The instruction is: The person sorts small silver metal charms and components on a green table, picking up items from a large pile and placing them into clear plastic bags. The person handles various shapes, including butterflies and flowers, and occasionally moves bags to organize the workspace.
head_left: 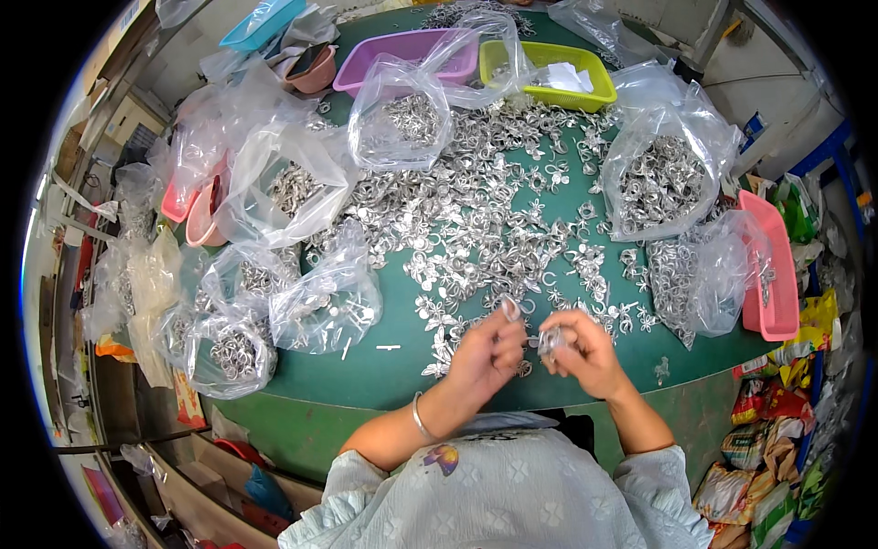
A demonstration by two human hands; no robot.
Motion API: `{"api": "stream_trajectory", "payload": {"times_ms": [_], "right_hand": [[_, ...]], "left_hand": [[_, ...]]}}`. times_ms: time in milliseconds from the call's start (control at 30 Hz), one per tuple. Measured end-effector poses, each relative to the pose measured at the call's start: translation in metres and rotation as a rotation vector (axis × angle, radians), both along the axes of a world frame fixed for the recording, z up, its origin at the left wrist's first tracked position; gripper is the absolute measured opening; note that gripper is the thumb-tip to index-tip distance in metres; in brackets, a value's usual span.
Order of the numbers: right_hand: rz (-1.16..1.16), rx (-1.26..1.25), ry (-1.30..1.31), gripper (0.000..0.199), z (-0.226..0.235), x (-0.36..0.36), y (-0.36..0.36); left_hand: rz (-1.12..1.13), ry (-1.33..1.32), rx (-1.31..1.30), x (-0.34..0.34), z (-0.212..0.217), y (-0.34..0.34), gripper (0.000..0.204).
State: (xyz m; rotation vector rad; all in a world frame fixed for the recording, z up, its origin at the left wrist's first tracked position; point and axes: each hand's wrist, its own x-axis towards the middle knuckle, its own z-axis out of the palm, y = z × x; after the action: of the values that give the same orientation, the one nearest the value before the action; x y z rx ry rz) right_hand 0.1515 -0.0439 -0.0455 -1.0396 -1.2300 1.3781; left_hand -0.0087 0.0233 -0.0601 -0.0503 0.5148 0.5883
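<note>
Now | both hands (pixel 540 348) pinch small silver part (pixel 549 341) | axis unclear

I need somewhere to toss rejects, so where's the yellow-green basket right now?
In the head view the yellow-green basket sits at the table's far edge, right of centre, beside the purple tray and behind the spread of small metal pieces.

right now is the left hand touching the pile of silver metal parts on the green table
Apart. The head view shows the left hand raised near the table edge, pinching one small silver piece, with bare green table visible between it and the pile.
</note>
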Motion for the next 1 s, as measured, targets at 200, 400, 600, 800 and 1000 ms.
{"api": "stream_trajectory", "payload": {"times_ms": [200,400,600,800,1000], "right_hand": [[0.111,-0.187,0.705,0.025,-0.014,0.013,0.006],[-0.159,-0.492,1.046,0.027,-0.028,0.047,0.028],[-0.531,0.219,-0.988,0.005,-0.034,0.072,0.103],[-0.502,-0.062,-0.786,0.007,-0.053,0.098,0.114],[-0.129,-0.103,-0.668,0.016,-0.016,0.089,0.09]], "left_hand": [[0.081,0.667,0.788,-0.009,-0.025,0.032,0.018],[-0.015,1.37,1.405,-0.051,-0.013,0.035,0.012],[-0.084,1.089,1.352,-0.041,-0.015,0.006,0.011],[-0.194,1.005,1.325,-0.043,-0.015,0.003,0.011],[-0.205,1.031,1.259,-0.05,-0.018,-0.001,0.012]]}}
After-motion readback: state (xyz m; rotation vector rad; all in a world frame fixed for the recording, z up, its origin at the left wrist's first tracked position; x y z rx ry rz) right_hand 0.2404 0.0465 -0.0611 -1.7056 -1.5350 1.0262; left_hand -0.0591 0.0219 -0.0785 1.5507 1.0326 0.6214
